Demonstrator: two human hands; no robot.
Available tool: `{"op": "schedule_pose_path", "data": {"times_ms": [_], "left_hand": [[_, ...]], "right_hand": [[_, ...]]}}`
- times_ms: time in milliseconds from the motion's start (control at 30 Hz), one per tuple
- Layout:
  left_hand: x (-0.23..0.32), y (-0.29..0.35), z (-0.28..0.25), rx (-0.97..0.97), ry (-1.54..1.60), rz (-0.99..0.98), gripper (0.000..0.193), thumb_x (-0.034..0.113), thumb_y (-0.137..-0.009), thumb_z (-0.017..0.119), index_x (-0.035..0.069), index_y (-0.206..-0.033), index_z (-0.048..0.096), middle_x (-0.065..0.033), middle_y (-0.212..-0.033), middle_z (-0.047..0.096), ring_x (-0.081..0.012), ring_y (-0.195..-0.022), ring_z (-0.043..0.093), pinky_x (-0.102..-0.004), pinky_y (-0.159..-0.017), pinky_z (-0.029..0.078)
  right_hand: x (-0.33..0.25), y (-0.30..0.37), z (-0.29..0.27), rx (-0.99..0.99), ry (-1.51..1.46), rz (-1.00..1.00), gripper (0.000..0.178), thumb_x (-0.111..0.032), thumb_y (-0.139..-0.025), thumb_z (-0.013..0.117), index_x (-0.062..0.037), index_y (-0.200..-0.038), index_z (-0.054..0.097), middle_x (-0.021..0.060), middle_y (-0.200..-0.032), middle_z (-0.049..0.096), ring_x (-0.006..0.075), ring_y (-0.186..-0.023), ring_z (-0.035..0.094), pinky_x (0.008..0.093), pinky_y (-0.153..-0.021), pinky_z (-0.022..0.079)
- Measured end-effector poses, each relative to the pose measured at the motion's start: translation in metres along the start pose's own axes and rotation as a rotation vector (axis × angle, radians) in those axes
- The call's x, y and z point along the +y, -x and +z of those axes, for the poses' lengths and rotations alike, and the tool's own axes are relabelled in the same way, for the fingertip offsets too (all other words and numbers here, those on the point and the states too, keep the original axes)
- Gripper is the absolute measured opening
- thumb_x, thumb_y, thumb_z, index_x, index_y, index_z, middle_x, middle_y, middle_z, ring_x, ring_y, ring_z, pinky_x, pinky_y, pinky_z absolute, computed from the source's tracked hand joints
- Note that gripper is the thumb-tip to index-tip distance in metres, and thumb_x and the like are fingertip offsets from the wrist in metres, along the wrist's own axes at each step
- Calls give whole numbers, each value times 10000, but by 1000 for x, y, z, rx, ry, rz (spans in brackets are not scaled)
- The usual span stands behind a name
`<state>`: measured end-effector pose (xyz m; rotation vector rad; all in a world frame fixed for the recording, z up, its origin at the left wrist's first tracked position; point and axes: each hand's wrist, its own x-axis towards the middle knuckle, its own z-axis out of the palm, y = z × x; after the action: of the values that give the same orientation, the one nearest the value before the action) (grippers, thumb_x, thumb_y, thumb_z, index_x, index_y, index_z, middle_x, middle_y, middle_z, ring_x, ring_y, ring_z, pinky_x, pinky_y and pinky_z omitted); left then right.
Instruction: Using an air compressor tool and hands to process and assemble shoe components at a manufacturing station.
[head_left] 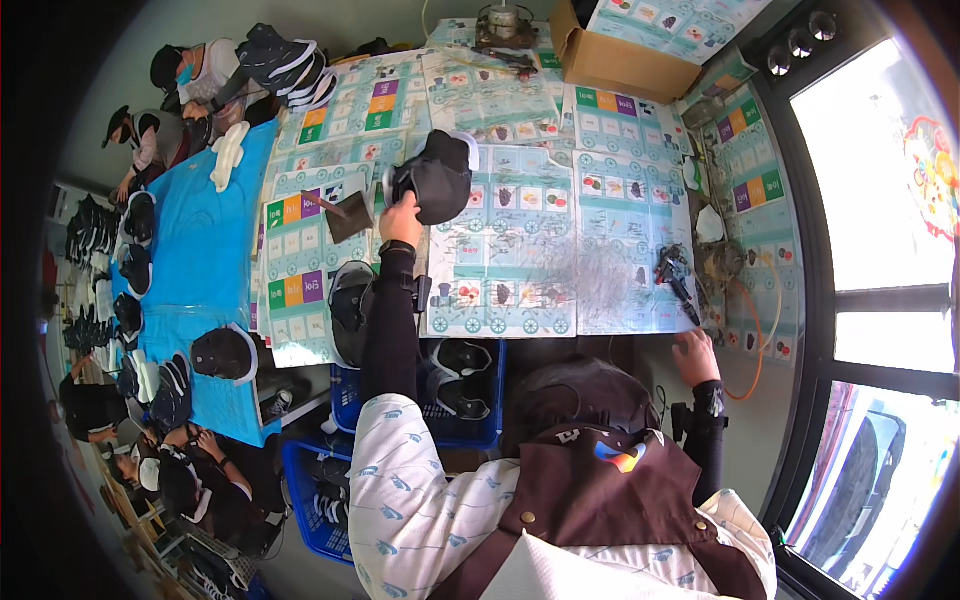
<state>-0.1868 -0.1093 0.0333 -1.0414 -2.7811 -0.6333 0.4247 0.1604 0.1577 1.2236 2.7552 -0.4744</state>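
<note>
My left hand (pixel 402 222) is closed on the near edge of a black cap (pixel 440 178) with a white rim, held over the middle of the paper-covered table (pixel 500 240). Its fingers are partly hidden under the cap. Beside that forearm, at the table's near left edge, lies another black cap (pixel 351 305). My right hand (pixel 695 358) is at the near right edge, fingers apart and holding nothing. Just beyond it lies a black hand tool (pixel 677 283) with reddish parts. A flat brown piece (pixel 348 217) rests left of my left hand.
Black-and-white caps (pixel 285 65) are stacked at the far left. A blue-topped table (pixel 205 240) adjoins on the left, with caps along it and people (pixel 205 75) around it. Blue baskets (pixel 312 525) stand below. A cardboard box (pixel 620 68) is at the back; an orange hose (pixel 752 345) hangs at right.
</note>
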Motion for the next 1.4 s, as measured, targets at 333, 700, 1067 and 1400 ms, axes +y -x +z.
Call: {"op": "schedule_pose_path", "data": {"times_ms": [333, 700, 1067, 1400], "left_hand": [[118, 62, -207, 273, 342, 185, 178, 142, -905, 707, 50, -1046, 647, -166, -937, 702, -395, -881, 661, -458, -795, 508], [210, 120, -54, 187, 348, -44, 455, 325, -892, 753, -38, -1138, 630, -201, -1156, 666, -391, -1107, 619, -451, -921, 504], [230, 219, 24, -109, 765, -279, 307, 199, -899, 749, 45, -1165, 740, -156, -1136, 736, -277, -1052, 708, -329, -912, 538], [229, 220, 26, -165, 710, -241, 249, 171, -956, 701, 21, -1151, 741, -137, -1148, 726, -262, -1068, 687, -331, -944, 515]], "right_hand": [[-185, -63, -60, 107, -253, -606, 683, -70, -766, 777, -51, -1390, 501, 172, -1411, 511, 389, -1320, 491, 453, -1103, 421], [-196, -131, 48, 24, -189, -534, 610, -46, -896, 547, -161, -1488, 460, 248, -1143, 685, 449, -884, 686, 538, -749, 559], [-92, -143, 128, -161, -537, -603, 467, -327, -973, 676, -88, -1366, 600, 188, -1261, 664, 396, -1091, 666, 440, -835, 582], [-82, -156, 129, -119, -840, -555, 253, -232, -864, 813, -110, -1085, 791, 103, -1118, 729, 251, -1058, 683, 340, -855, 565]]}}
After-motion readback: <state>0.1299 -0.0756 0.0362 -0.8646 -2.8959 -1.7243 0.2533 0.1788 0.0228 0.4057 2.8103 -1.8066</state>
